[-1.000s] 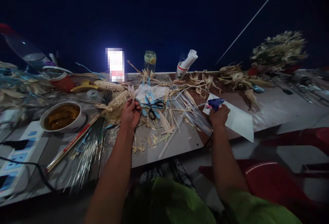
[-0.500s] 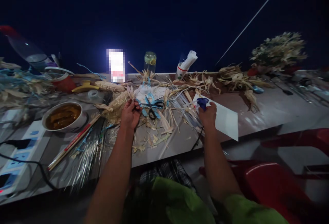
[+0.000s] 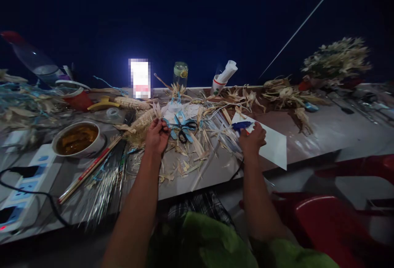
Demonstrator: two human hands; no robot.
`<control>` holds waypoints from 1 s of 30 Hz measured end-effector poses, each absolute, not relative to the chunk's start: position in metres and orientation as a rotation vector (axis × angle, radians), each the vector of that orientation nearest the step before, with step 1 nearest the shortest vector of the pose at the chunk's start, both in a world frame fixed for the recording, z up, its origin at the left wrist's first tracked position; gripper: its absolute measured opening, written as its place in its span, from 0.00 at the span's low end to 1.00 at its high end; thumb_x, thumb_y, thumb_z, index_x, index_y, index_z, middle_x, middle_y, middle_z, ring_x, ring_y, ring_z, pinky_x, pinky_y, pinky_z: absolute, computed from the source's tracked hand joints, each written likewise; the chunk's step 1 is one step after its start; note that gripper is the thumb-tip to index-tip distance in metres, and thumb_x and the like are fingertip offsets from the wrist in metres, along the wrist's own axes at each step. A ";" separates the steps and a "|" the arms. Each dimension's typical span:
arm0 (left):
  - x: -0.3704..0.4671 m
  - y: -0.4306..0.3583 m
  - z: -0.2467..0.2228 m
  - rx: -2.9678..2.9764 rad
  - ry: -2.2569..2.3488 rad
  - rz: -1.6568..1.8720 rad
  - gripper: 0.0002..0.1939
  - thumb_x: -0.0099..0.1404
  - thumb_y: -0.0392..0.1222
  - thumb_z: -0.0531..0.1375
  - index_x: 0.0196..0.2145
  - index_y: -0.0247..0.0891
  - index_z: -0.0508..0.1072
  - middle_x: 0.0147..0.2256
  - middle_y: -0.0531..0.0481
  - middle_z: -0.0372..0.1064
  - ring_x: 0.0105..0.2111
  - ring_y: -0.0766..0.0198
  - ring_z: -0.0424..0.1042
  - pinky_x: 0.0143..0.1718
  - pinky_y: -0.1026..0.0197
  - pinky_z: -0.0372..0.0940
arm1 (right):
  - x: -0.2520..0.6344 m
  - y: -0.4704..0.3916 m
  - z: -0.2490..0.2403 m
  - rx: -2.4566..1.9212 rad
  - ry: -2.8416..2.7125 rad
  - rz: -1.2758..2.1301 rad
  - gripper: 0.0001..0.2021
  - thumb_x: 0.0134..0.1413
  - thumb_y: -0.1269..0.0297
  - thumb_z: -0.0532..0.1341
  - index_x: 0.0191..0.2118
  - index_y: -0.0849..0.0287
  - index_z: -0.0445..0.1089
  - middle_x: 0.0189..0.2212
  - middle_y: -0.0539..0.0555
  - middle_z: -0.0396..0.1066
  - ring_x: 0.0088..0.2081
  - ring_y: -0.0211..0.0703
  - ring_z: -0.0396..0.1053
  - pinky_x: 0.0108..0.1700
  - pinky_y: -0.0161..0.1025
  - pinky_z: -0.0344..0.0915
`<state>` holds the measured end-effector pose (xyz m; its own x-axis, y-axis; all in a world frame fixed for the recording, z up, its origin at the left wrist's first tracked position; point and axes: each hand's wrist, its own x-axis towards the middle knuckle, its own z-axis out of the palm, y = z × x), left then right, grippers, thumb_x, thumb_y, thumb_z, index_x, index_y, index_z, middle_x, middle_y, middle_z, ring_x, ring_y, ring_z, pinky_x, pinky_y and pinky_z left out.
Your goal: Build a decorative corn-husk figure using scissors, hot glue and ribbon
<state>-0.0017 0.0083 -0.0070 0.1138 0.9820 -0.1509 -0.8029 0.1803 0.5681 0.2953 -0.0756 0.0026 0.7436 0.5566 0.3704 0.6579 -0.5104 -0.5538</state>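
1. Left hand [image 3: 157,136]: fingertips pinched together on a pale corn-husk piece [image 3: 158,110], petals spread upward, over the near-middle of the messy table [image 3: 218,173]. Black-handled scissors [image 3: 184,126] are right beside those fingers; can't tell if they touch.
2. Right hand [image 3: 254,136]: thumb side up against a blue glue gun [image 3: 241,126], which sits over the left part of a white sheet [image 3: 273,145]. Can't tell whether it's actually gripping the gun or has let go, sorry.
3. Best container here imo: the white bowl [image 3: 99,145] on the left, with amber-brown liquid [image 3: 72,141] and some yellowish-brown pieces in it. Can't make out what they are.
4. Behind that, a red tub [image 3: 79,100] with a pale rim. No clue what's inside, too dark and blurry.
5. Far left, 1 big clear plastic bottle [image 3: 37,60], tilted, red at its upper end. Contents unclear.
6. Back edge, middle: 1 clear drinking bottle [image 3: 180,78] with a greenish band, upright. Can't tell how full.
7. Right of it, a red-rimmed paper cup [image 3: 217,88] with rolled white paper [image 3: 227,72] sticking out, leaning right.
8. Also 2 corncobs [image 3: 132,103] left of the scissors, plus husk scraps [image 3: 184,165] all over.
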 end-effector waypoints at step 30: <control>0.009 0.003 -0.003 0.467 0.643 1.409 0.12 0.45 0.32 0.66 0.28 0.36 0.67 0.27 0.54 0.72 0.28 0.70 0.71 0.35 0.68 0.64 | 0.091 0.000 0.011 -1.194 -1.363 0.611 0.03 0.46 0.69 0.57 0.30 0.60 0.65 0.31 0.52 0.64 0.36 0.37 0.63 0.40 0.35 0.63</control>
